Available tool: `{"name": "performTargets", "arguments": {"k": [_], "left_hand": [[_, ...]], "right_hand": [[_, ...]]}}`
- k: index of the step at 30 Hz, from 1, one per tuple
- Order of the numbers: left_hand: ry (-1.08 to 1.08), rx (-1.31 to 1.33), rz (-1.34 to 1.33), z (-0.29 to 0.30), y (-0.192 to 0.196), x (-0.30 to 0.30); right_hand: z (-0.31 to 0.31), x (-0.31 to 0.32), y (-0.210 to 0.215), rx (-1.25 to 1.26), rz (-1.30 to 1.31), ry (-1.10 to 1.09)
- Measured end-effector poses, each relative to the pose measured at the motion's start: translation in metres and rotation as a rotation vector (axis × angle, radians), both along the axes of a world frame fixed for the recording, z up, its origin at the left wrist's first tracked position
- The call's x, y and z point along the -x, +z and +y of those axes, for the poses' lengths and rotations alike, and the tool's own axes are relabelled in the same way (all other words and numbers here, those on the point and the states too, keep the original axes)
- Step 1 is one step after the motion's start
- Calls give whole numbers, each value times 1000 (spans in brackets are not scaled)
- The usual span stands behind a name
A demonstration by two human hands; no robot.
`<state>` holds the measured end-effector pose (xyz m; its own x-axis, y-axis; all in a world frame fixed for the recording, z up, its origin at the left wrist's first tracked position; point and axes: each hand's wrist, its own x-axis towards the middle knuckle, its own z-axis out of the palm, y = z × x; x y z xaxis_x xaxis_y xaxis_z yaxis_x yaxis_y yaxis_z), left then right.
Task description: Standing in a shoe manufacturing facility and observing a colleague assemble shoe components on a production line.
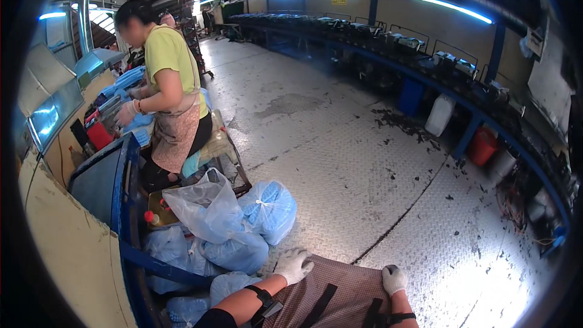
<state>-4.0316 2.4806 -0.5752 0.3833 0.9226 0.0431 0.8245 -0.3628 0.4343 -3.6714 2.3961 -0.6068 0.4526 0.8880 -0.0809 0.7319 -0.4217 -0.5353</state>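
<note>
Both gloved hands rest on the checked apron over my lap.

My left grip [294, 265] lies loosely curled, holding nothing, at the apron [340, 291] edge just beside the blue bags [255, 218]; my right grip [394, 279] is half-closed, empty, above the plate floor [340, 146].

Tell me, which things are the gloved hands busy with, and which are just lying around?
In hand:
left hand and right hand, resting on the checked apron
tied plastic bags of blue pieces, nearest the left hand

Lying about:
white jug
red bucket
dark scraps on the floor
</note>
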Motion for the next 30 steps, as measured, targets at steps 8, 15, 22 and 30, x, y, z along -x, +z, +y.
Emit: {"name": "performTargets", "arguments": {"k": [8, 15, 22, 30], "left_hand": [[-18, -7, 33, 0, -4, -3], [-12, -16, 15, 0, -11, -3], [-15, 31, 45, 3, -6, -5], [-24, 9, 50, 1, -5, -4]], "right_hand": [[-3, -4, -12, -19, -2, -27], [-1, -3, -5, -26, 35, -33], [-1, -4, -3, -9, 38, -35], [-1, -3, -2, -20, 29, -24]]}}
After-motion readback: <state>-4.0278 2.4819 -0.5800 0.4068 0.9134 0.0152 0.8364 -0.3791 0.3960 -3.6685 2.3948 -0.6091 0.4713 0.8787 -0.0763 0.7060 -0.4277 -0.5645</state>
